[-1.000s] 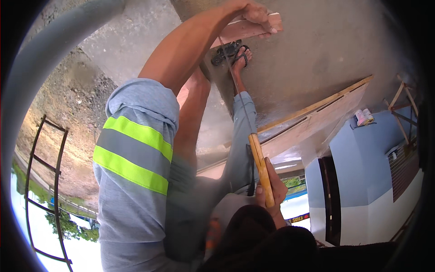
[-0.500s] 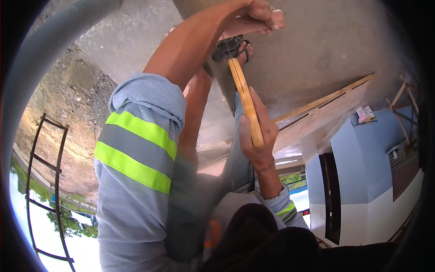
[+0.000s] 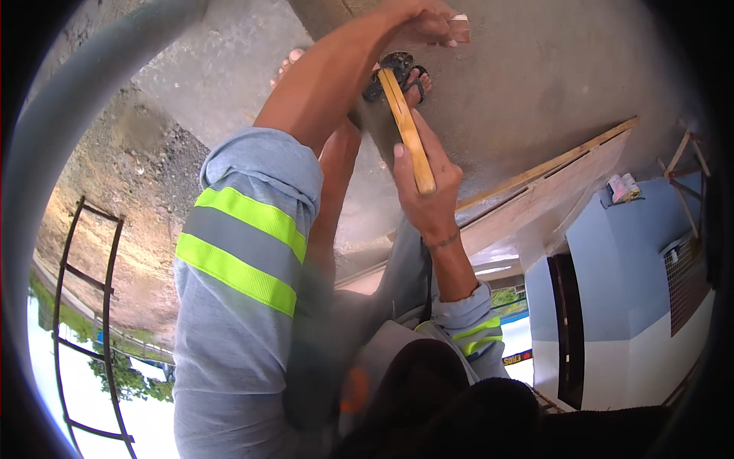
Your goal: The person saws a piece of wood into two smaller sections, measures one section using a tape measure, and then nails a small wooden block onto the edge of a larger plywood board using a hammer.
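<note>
My right hand point(image 3: 430, 187) is closed round the yellowish wooden handle of a handsaw point(image 3: 405, 126), which points away from me toward the top of the view. The saw's blade cannot be made out now. My left arm reaches across the upper middle, and my left hand point(image 3: 430, 23) is closed on a piece of wood point(image 3: 459, 29). Only the pale end of that wood shows beyond my fingers; the rest is hidden by my hand and forearm. Below the saw handle's far end is a foot in a black sandal point(image 3: 415, 83), on the concrete.
A long board with a timber edge point(image 3: 547, 164) lies to the right, near a blue and white wall point(image 3: 612, 268). A dark ladder-like frame point(image 3: 84, 275) stands at the left. Gravel point(image 3: 145, 168) borders the concrete floor point(image 3: 535, 69). A grey pipe point(image 3: 69, 115) curves across the upper left.
My right hand has pushed the handsaw's handle away from me, toward the top of the view. My left hand and the wood sit slightly higher, and less of the wood shows.
</note>
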A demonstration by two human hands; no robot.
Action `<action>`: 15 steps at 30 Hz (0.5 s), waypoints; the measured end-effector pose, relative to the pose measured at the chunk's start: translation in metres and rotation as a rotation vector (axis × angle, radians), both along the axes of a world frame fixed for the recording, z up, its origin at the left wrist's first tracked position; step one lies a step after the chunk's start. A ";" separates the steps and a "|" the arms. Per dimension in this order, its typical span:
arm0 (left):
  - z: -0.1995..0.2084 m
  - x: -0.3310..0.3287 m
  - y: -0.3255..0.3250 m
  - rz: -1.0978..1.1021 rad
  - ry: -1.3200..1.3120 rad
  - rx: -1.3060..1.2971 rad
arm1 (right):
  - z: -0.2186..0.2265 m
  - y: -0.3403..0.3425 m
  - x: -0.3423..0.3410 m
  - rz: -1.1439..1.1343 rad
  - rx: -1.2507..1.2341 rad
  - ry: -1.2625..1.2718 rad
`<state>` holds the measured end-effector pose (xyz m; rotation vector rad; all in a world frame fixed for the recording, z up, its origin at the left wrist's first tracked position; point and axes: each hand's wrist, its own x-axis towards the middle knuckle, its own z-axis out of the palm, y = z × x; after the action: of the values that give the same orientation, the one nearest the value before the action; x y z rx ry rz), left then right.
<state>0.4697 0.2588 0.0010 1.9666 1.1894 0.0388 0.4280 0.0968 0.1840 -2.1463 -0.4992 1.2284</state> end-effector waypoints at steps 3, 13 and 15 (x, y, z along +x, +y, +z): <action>0.031 -0.068 -0.014 0.226 0.050 0.109 | 0.054 -0.066 -0.006 0.129 0.170 -0.124; 0.061 -0.129 -0.055 0.578 0.361 0.040 | 0.092 -0.115 0.012 0.046 -0.009 0.037; 0.057 -0.124 -0.058 0.656 0.291 0.035 | 0.083 -0.118 0.017 -0.029 0.001 0.000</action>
<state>0.3461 0.2006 0.0580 1.5640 1.9945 0.1132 0.4447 -0.0212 0.2672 -2.1451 -0.4673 1.2120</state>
